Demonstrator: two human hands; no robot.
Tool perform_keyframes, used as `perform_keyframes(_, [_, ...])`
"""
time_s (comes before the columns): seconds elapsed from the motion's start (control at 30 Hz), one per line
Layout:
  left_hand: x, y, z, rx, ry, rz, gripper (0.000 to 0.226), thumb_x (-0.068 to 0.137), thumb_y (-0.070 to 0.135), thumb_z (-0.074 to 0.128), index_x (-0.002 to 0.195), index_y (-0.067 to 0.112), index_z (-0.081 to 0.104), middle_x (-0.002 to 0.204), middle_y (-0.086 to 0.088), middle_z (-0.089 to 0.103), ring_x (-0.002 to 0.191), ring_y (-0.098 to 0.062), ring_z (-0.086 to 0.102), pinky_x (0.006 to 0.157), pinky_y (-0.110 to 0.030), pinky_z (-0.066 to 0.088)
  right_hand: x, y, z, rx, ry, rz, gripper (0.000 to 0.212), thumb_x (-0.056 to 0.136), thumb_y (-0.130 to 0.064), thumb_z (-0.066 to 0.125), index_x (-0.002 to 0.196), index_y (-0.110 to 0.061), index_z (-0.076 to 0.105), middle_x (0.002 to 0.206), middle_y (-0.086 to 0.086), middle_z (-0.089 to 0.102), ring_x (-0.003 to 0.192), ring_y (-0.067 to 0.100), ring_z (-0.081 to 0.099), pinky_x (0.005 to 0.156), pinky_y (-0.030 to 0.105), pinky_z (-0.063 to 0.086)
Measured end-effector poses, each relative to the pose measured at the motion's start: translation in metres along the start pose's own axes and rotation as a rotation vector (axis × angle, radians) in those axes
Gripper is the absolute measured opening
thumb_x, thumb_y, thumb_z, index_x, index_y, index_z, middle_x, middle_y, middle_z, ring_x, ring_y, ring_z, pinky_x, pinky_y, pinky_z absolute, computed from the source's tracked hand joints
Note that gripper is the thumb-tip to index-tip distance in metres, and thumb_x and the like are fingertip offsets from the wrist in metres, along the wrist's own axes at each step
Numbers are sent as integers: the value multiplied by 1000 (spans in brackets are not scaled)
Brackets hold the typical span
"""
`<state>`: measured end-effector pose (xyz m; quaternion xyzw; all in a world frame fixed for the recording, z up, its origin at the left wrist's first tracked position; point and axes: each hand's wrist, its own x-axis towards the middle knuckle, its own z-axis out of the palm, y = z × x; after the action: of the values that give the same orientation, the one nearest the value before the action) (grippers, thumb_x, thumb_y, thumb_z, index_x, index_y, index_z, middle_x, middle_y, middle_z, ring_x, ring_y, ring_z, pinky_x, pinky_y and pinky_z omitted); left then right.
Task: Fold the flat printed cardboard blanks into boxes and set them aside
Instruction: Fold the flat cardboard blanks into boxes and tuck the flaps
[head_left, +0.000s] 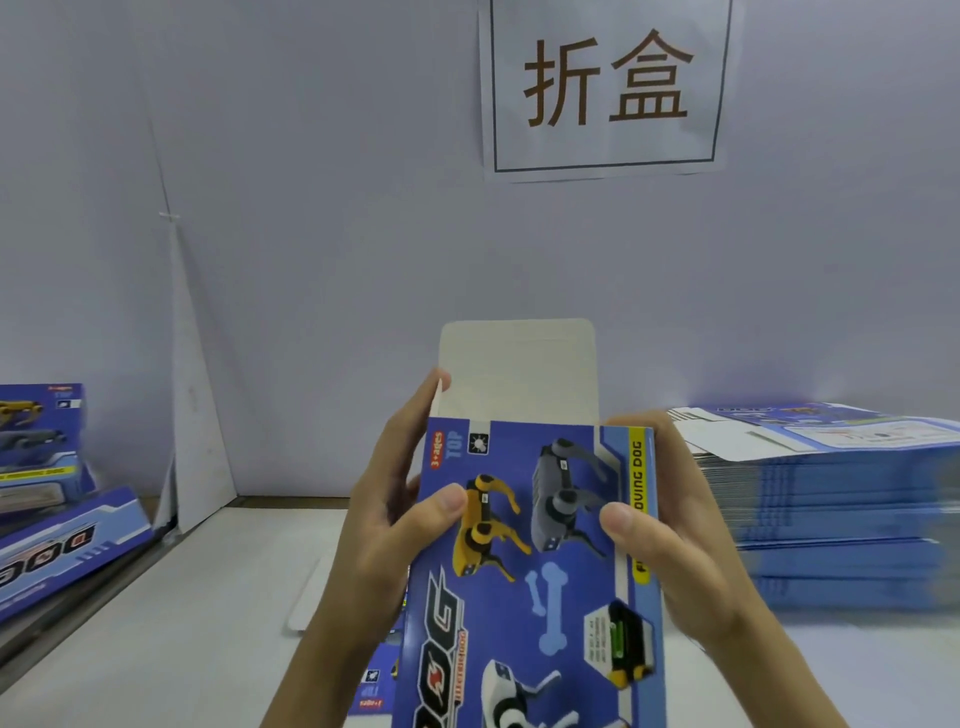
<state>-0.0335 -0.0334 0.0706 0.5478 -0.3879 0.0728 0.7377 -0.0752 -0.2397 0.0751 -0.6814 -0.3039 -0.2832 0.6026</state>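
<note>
Left hand (395, 519) and right hand (670, 530) both grip one printed box (545, 571). Thumbs press on its front face; fingers curl behind its side edges.

Around: a tall stack of flat blanks (841, 519) on the bench (182, 623), right side, white flaps showing on the top sheet. Folded boxes (41, 452) at far left, one standing, another lying tilted just in front of it. A paper sign (605, 83) with two large characters hangs on the wall. A white card strip (306, 597) lies on the bench beside the left wrist. The held box hides the middle of the bench and most of another blank (376, 680) beneath it.

Box: blue, with yellow and grey robot dogs, a pale bone and "DOG" lettering. Its plain white flap (519, 369) stands open at the far end.

It sits between the two hands; its near end runs out of frame.
</note>
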Motion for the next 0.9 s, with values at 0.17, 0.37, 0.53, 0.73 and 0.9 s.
perform_keyframes(0.17, [-1, -3, 6, 116, 78, 55, 70, 64, 55, 77, 128, 39, 52, 132, -12, 53, 103, -37, 65, 68, -41, 58, -1, -5, 3, 38, 8, -26, 31, 77, -35, 56, 107, -28, 55, 91, 16, 61, 81, 39, 60, 64, 52, 53])
perform_keyframes(0.37, [-1, -2, 12, 40, 95, 236, 10, 75, 22, 57, 84, 18, 56, 82, 4, 54, 66, -9, 59, 55, -20, 50, 0, -7, 5, -59, -2, -34, 37, 74, -38, 56, 109, -28, 54, 94, 9, 63, 89, 39, 60, 63, 62, 51])
perform_keyframes(0.53, [-1, -2, 14, -74, 61, 220, 10, 72, 18, 55, 65, 25, 51, 60, 1, 41, 49, -12, 40, 46, -22, 40, 0, -10, 4, -106, -24, -62, 26, 68, -35, 55, 93, -30, 51, 78, 7, 51, 70, 28, 49, 59, 42, 44])
perform_keyframes(0.73, [-3, -2, 13, -91, 82, 192, 10, 66, 21, 57, 60, 22, 49, 58, 2, 43, 48, -12, 44, 46, -21, 42, 1, -12, 2, -206, -32, -80, 31, 67, -37, 55, 97, -28, 51, 82, 3, 54, 74, 26, 52, 58, 37, 46])
perform_keyframes(0.9, [-2, -1, 14, -26, 112, 209, 3, 66, 23, 57, 64, 24, 55, 74, 0, 49, 59, -11, 51, 49, -22, 46, 3, -12, 4, -237, -5, -134, 26, 68, -34, 54, 92, -28, 49, 95, 2, 48, 82, 24, 51, 60, 38, 45])
